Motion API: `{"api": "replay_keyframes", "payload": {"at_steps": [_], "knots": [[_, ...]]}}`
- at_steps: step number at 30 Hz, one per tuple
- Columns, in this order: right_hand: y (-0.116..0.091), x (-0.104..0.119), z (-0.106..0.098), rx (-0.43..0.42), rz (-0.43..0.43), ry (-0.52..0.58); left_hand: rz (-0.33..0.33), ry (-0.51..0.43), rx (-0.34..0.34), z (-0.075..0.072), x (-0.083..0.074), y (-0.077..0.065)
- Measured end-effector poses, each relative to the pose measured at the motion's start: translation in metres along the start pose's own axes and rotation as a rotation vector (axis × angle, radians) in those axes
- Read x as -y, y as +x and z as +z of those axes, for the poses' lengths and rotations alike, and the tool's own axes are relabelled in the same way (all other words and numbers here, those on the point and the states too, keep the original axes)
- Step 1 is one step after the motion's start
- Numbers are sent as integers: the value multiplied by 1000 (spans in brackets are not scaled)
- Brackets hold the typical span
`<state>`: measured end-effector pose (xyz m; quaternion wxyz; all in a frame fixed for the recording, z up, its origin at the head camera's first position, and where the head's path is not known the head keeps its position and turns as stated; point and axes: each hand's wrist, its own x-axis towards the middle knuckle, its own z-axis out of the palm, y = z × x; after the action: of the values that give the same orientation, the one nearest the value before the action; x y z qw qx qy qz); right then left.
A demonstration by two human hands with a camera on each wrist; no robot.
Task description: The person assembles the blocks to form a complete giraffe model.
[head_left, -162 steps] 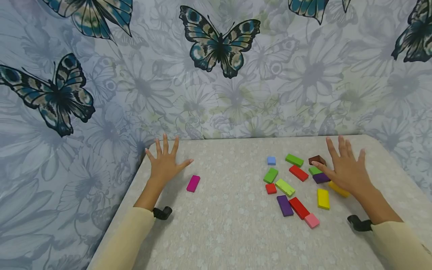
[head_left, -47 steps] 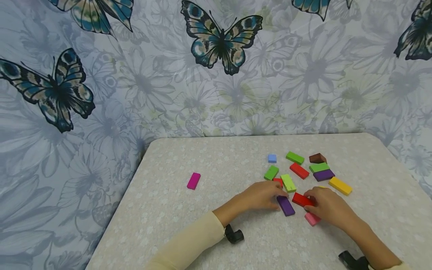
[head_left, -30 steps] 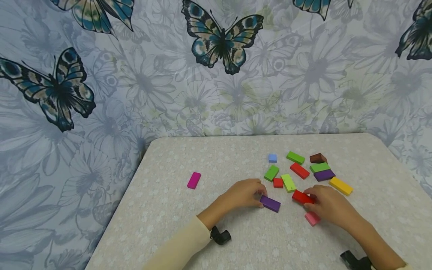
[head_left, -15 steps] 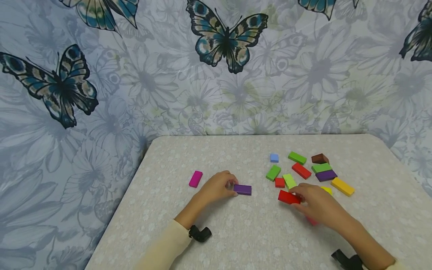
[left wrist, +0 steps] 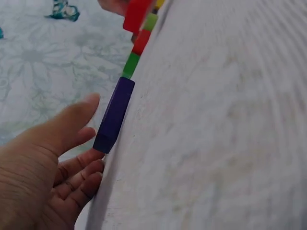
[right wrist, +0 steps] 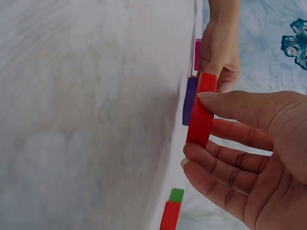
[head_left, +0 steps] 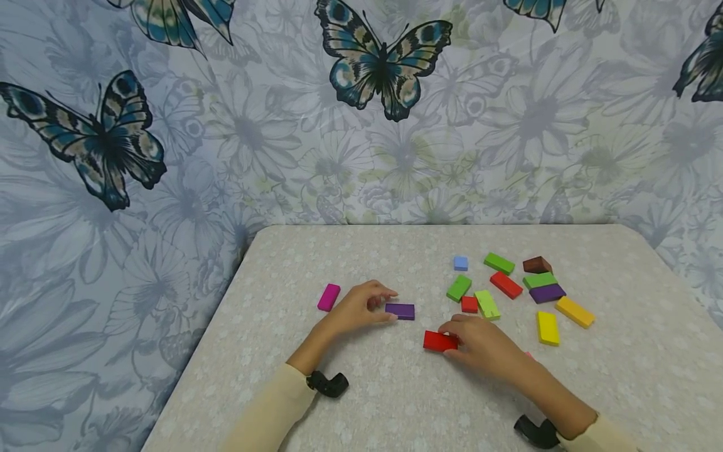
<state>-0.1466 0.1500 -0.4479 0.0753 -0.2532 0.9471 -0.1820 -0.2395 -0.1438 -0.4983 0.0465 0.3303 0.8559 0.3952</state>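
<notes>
My left hand (head_left: 359,306) is beside a purple block (head_left: 400,312) lying flat on the table, its thumb and fingers spread apart around the block's near end. In the left wrist view the thumb (left wrist: 79,115) stands off the purple block (left wrist: 115,115). A red block (head_left: 440,341) is pinched between the thumb and fingers of my right hand (head_left: 486,345); the right wrist view shows this red block (right wrist: 201,110) clear of the tabletop. It is to the right of the purple block and a bit nearer to me. A magenta block (head_left: 329,297) lies just left of my left hand.
Several loose blocks lie at the right: a light green block (head_left: 487,305), a small red block (head_left: 469,304), a yellow block (head_left: 548,328), a brown block (head_left: 536,265), a blue cube (head_left: 460,263). A pink block is mostly hidden by my right arm. The patterned wall (head_left: 361,169) rises behind the table (head_left: 361,402).
My left hand slid the purple block left from the pile, turned it sideways and let it go. My right hand has carried the red block left, away from the pink block.
</notes>
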Motion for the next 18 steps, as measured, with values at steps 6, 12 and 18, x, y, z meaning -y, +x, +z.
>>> {"api": "replay_keyframes", "payload": {"at_steps": [6, 12, 18], "knots": [[12, 3, 10, -26, -69, 0, 26, -143, -66, 7, 13, 0], [22, 4, 16, -18, -71, 29, 19, -222, -64, 11, 20, 0], [26, 8, 19, -5, -15, 71, 9, -281, -57, 11, 23, -5]]}}
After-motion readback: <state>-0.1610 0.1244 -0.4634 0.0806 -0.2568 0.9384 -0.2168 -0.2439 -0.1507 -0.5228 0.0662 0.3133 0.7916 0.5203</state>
